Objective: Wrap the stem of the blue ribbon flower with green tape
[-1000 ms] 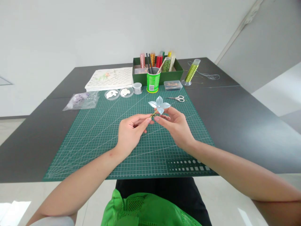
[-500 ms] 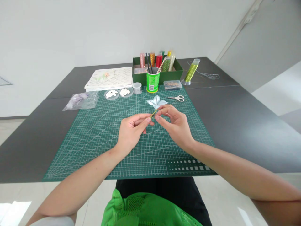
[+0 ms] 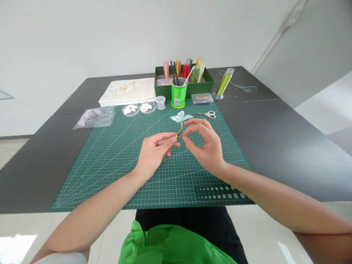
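Observation:
A pale blue artificial flower (image 3: 180,116) with a curved yellow-green stem stands over the cutting mat (image 3: 115,161), petals pointing away from me. My left hand (image 3: 157,147) is closed, pinching the low end of the stem between thumb and forefinger, where a dark and yellow bit shows. Just right of the stem, my right hand (image 3: 205,141) has its thumb and forefinger brought together. Whatever those fingertips hold, perhaps something very thin, is too small to make out. Small scissors (image 3: 209,114) lie on the mat beyond my right hand.
A green can (image 3: 178,96) with brushes and sticks stands before a dark green box (image 3: 205,88) of thread spools. Behind right is an upright green spool (image 3: 224,83). Farther left are round dishes (image 3: 130,110) of white pieces, a plastic bag (image 3: 96,118) and a white board (image 3: 130,91).
The flower has turned and tilted, so its petals sit slightly farther left and the stem shows more. My right fingers have shifted a little right, off the stem.

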Motion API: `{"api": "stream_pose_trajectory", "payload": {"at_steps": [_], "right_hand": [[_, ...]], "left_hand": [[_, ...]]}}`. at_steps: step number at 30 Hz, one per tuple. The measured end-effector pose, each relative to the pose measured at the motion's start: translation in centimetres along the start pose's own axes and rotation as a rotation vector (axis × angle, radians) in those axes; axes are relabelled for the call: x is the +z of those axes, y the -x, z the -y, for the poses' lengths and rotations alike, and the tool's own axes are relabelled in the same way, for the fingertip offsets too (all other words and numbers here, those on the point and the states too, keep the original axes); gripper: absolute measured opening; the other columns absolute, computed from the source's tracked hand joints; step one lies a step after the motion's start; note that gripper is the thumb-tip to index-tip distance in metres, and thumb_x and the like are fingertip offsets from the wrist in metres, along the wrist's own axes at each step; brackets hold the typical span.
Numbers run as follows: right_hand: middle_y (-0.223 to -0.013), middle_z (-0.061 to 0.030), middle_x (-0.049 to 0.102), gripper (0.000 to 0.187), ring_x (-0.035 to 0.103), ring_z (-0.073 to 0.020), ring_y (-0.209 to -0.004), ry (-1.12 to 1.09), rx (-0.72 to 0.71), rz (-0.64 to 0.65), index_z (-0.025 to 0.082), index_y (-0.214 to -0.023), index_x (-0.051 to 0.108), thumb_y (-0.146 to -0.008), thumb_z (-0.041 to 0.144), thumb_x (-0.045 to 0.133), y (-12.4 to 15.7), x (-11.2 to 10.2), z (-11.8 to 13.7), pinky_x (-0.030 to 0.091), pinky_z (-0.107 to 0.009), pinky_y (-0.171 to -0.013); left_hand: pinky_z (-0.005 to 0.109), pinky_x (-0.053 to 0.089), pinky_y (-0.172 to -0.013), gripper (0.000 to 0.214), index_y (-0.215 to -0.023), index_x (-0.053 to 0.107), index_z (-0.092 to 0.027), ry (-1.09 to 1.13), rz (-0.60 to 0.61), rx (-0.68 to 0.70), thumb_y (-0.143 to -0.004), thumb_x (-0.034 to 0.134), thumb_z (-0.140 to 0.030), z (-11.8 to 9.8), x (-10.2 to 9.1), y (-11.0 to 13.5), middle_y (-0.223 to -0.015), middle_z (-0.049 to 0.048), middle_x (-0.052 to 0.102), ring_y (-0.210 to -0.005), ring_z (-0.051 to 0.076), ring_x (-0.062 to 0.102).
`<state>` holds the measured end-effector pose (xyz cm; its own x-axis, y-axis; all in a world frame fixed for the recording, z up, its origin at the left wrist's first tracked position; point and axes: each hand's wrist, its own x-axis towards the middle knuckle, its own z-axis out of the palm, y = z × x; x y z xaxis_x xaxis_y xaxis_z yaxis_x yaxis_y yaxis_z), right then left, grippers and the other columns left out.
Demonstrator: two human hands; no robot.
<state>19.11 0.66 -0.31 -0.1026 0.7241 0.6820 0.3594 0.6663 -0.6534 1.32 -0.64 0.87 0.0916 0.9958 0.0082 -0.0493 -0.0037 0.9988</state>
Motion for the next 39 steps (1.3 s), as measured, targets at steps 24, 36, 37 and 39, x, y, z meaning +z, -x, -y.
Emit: {"api": "stream_pose_trajectory", "payload": {"at_steps": [24, 36, 37, 39], "right_hand": [[-0.120, -0.0080, 0.071, 0.005, 0.067, -0.0258, -0.106, 0.350, -0.307, -0.084, 0.024, -0.092, 0.074, -0.093, 0.019, 0.075, -0.1, -0.1, -1.0, 0.054, -0.046, -0.093], [-0.119, -0.0065, 0.071, 0.005, 0.066, -0.0251, -0.106, 0.311, -0.241, -0.083, 0.024, -0.089, 0.074, -0.092, 0.020, 0.076, 0.0, 0.2, -0.9, 0.053, -0.046, -0.095], [-0.118, -0.0064, 0.071, 0.006, 0.066, -0.0250, -0.106, 0.308, -0.236, -0.084, 0.024, -0.088, 0.073, -0.092, 0.020, 0.076, 0.0, 0.2, -1.0, 0.053, -0.046, -0.095], [-0.118, -0.0063, 0.070, 0.006, 0.066, -0.0249, -0.106, 0.303, -0.228, -0.087, 0.024, -0.088, 0.073, -0.092, 0.020, 0.076, 0.1, 0.3, -1.0, 0.053, -0.046, -0.095]], "left_hand": [[0.018, 0.034, -0.044, 0.025, -0.102, 0.086, -0.018, 0.014, 0.000, 0.007, -0.083, 0.078, -0.032, 0.0, 0.0, -0.1, -0.079, 0.0078, 0.080, -0.050, 0.007, 0.051], [0.017, 0.035, -0.043, 0.023, -0.102, 0.086, -0.020, 0.008, 0.017, 0.023, -0.085, 0.078, -0.032, -0.1, 0.0, 0.1, -0.079, 0.0077, 0.081, -0.051, 0.007, 0.055], [0.017, 0.036, -0.043, 0.023, -0.102, 0.086, -0.020, 0.001, 0.019, 0.027, -0.085, 0.078, -0.032, -0.1, 0.0, 0.1, -0.079, 0.0077, 0.081, -0.051, 0.008, 0.055], [0.017, 0.036, -0.043, 0.022, -0.102, 0.086, -0.020, -0.011, 0.018, 0.033, -0.085, 0.077, -0.032, 0.0, 0.0, 0.1, -0.080, 0.0076, 0.081, -0.051, 0.008, 0.056]]}}
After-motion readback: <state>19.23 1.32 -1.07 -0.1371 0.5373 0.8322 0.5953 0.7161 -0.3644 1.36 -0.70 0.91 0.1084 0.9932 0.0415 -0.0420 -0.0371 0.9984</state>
